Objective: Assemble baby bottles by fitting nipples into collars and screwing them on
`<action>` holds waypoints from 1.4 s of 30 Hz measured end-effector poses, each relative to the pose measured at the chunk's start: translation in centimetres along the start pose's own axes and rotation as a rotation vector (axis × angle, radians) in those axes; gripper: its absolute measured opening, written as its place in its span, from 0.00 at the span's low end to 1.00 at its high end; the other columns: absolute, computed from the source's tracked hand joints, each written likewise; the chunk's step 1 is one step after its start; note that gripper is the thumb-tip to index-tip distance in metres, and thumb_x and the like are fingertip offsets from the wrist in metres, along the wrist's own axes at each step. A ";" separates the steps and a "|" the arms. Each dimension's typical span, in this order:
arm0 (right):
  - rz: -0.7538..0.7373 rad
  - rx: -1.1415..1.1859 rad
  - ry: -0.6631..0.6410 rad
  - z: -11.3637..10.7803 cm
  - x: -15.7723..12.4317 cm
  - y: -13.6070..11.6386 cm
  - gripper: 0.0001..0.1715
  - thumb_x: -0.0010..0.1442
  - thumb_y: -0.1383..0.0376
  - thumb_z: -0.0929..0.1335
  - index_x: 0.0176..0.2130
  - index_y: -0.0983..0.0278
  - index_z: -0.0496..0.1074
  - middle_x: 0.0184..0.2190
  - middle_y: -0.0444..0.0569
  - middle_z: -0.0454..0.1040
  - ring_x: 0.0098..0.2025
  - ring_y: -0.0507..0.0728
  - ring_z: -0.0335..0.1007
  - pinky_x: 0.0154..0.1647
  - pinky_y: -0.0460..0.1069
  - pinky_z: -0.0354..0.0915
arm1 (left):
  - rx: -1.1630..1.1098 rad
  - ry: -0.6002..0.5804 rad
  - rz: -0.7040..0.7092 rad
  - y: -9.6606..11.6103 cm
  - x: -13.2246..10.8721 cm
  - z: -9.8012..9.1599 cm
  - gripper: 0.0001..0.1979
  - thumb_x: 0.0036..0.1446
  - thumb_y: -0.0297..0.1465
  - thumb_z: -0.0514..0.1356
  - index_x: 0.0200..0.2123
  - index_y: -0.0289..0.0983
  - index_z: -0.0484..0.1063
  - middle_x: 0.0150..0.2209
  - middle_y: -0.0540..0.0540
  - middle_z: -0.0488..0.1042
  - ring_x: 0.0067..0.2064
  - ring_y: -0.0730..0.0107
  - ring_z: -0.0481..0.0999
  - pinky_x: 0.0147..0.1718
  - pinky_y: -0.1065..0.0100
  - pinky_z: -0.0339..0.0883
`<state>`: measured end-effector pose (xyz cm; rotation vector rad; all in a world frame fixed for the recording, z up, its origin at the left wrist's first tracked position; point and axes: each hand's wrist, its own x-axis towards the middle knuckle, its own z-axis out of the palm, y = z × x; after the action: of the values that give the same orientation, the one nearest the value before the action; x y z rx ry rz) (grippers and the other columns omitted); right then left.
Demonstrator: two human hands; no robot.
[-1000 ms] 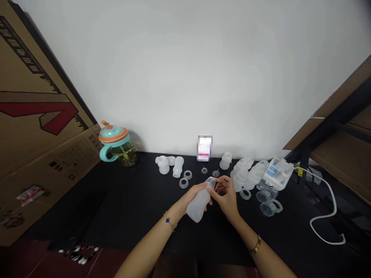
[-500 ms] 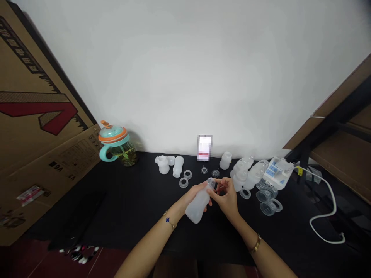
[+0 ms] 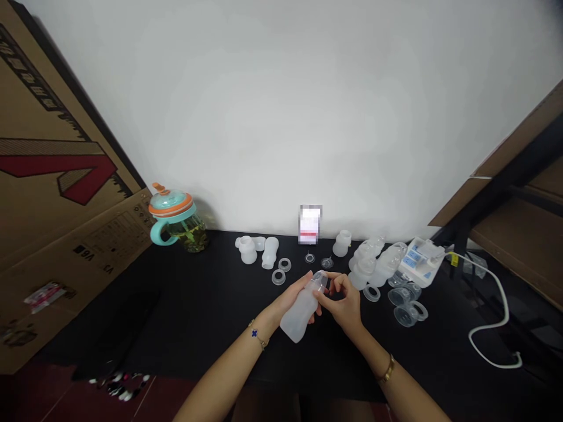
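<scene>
A translucent white baby bottle (image 3: 299,316) is held tilted over the black table, its clear top end (image 3: 319,281) pointing up and away from me. My left hand (image 3: 292,296) wraps round the bottle's upper body, thumb along its side. At the clear top, my right hand (image 3: 345,302) has its thumb and bent fingers closed on the edge. Two clear rings (image 3: 278,276) lie beyond my left hand. Small clear valve-like parts (image 3: 326,262) rest past the bottle's top. Right of my right hand stand several filled-out, capped bottles (image 3: 364,272) near another ring (image 3: 372,292).
Small white bottles (image 3: 270,253) stand and lie at the back, with one more (image 3: 342,243) beside a blurred upright screen (image 3: 310,224). A teal-handled tea jug (image 3: 178,223) is at left by a cardboard box (image 3: 88,234). A white device (image 3: 422,262) trails a cable (image 3: 505,293) at right.
The clear top shows more plainly now, with my right fingers shifted slightly along its edge. The bottle has moved a touch toward the left and down; both hands keep their hold.
</scene>
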<state>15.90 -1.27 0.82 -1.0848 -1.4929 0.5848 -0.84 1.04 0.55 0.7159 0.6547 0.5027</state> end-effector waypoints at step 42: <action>-0.229 -0.222 -0.152 -1.3 1.4 0.1 0.18 0.51 0.55 0.77 0.39 0.58 0.74 0.37 0.49 0.77 0.31 0.57 0.71 0.32 0.53 0.72 | 0.039 0.091 -0.021 -0.1 -0.3 0.6 0.33 0.63 0.54 0.49 0.51 0.31 0.73 0.22 0.43 0.76 0.18 0.67 0.74 0.17 0.71 0.66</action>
<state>17.27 -0.23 1.74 -1.0357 -1.8193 0.3528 -0.59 0.53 0.96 0.7258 0.7587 0.5068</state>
